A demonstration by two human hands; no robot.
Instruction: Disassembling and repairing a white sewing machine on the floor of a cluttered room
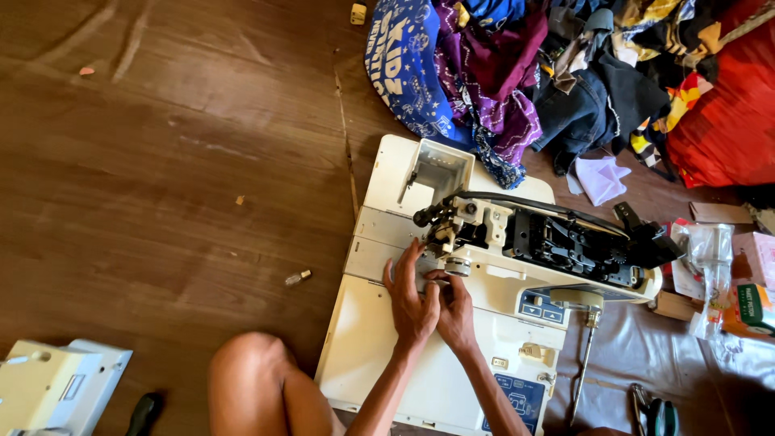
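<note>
A cream sewing machine point(404, 355) stands on the wooden floor with its top cover off, so the black inner mechanism point(565, 238) is bare. My left hand point(410, 297) lies on the machine bed with its fingers spread, the tips reaching toward the needle area point(442, 236). Touching it on the right, my right hand point(457, 313) has its fingers curled just below a small round silver part point(458, 266). Whether those fingers pinch anything is hidden.
A long screwdriver point(584, 359) lies right of the machine on a plastic sheet, with pliers point(652, 413) near it. A heap of clothes point(557, 73) and a red bag point(726, 113) fill the top right. A small bulb point(297, 278), a white cover point(52, 383) and my knee point(258, 375) are to the left.
</note>
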